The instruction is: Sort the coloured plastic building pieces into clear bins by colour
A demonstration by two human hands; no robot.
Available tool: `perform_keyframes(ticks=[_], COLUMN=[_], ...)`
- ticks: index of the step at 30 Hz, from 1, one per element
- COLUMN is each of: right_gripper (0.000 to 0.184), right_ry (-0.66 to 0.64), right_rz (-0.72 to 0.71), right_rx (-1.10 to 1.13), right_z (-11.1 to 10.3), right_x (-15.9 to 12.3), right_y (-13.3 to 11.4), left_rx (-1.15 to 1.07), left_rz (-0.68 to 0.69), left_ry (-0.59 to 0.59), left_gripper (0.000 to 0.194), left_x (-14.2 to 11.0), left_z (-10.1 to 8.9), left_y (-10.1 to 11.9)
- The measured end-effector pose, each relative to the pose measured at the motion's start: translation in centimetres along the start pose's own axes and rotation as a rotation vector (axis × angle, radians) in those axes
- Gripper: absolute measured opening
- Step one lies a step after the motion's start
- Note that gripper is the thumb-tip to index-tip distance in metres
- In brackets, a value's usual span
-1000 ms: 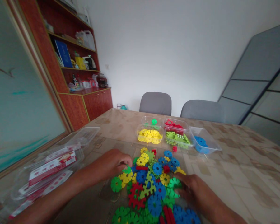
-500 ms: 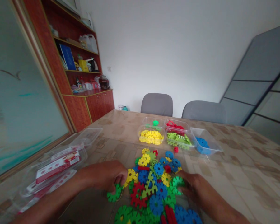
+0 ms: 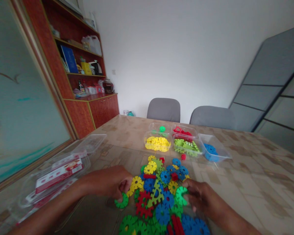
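My left hand (image 3: 116, 182) is on the left edge of a loose pile of plastic building pieces, its fingers curled in. Thumb and fingers pinch a green notched disc (image 3: 123, 201), partly covered by the hand. Across the pile, my right hand (image 3: 199, 192) grips a brighter green notched disc (image 3: 180, 196) by its right side. Between the hands lie yellow discs (image 3: 137, 183), blue discs (image 3: 162, 213), a red toothed square piece (image 3: 144, 205) and a light-green toothed triangle (image 3: 157, 195). More green discs (image 3: 128, 225) lie at the near edge.
Behind the pile stand clear tubs of sorted pieces: a yellow-filled tub (image 3: 158, 143), a light-green-filled tub (image 3: 187, 147) and a blue-filled tub (image 3: 218, 150). A small red piece (image 3: 183, 157) lies before them. Stacked clear lids (image 3: 58, 173) are at left. Two grey chairs (image 3: 163, 108) stand beyond the table.
The bright green disc in my right hand has shifted slightly left and turned. The green disc at my left hand has moved slightly right. The view has shifted a little.
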State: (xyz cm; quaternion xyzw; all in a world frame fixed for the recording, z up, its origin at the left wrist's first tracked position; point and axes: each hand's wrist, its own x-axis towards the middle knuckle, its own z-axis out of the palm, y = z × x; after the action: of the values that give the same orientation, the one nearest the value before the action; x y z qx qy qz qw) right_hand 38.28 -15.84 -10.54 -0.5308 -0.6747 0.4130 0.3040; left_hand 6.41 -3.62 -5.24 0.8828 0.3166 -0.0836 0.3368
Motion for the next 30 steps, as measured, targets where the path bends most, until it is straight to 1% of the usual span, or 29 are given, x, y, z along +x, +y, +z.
perform_keyframes(ticks=[1,3,5,7,8,11,13,16,21,23,25,27,29,30], right_gripper=[0.032,0.04,0.046,0.049,0.05,0.051,0.053,0.052,0.053,0.053,0.054,0.054,0.055,0.055], right_ry=[-0.001,0.0,0.01,0.01,0.001,-0.046,-0.058,-0.053,-0.038,0.004,0.095,0.182,0.206,0.205], right_rz=[0.012,0.06,0.113,0.136,0.132,0.096,0.085,0.078,0.055,0.033,0.015,0.026,0.051,0.061], right_rx=[0.079,0.21,0.283,0.321,0.33,0.365,0.401,0.454,0.489,0.454,0.402,0.37,0.366,0.369], right_z=[0.3,0.8,1.4,1.9,2.1,2.6,2.8,3.3,3.6,3.2,2.5,1.9,1.5,1.4], right_x=[0.1,0.3,0.5,0.6,0.6,0.7,0.7,0.8,1.1,1.2,1.3,1.5,1.7,1.8], right_y=[0.1,0.3,0.4,0.4,0.3,0.0,-0.1,0.0,0.1,-0.2,-0.4,-0.4,-0.1,0.2], left_rx=[-0.086,-0.246,-0.386,-0.53,-0.609,-0.807,-0.843,-0.823,-0.853,-0.882,-0.906,-0.931,-0.977,-1.008], left_rz=[0.022,0.078,0.142,0.184,0.189,0.176,0.173,0.172,0.14,0.149,0.171,0.18,0.182,0.187], left_ry=[-0.003,0.034,0.105,0.138,0.128,0.049,0.009,-0.025,0.033,0.059,0.116,0.212,0.331,0.383], left_gripper=[0.013,0.015,0.019,0.023,0.026,0.038,0.046,0.044,0.049,0.047,0.041,0.031,0.02,0.021], left_x=[0.1,0.7,1.7,3.0,3.7,5.4,6.0,6.6,7.2,7.6,8.2,9.0,9.9,10.4], left_z=[0.0,0.3,1.2,2.6,3.3,4.9,5.5,5.7,5.9,5.4,4.1,2.0,-0.6,-1.9], left_y=[0.3,1.2,2.2,3.2,3.6,4.6,4.9,5.2,5.7,5.6,5.4,5.1,5.0,5.1])
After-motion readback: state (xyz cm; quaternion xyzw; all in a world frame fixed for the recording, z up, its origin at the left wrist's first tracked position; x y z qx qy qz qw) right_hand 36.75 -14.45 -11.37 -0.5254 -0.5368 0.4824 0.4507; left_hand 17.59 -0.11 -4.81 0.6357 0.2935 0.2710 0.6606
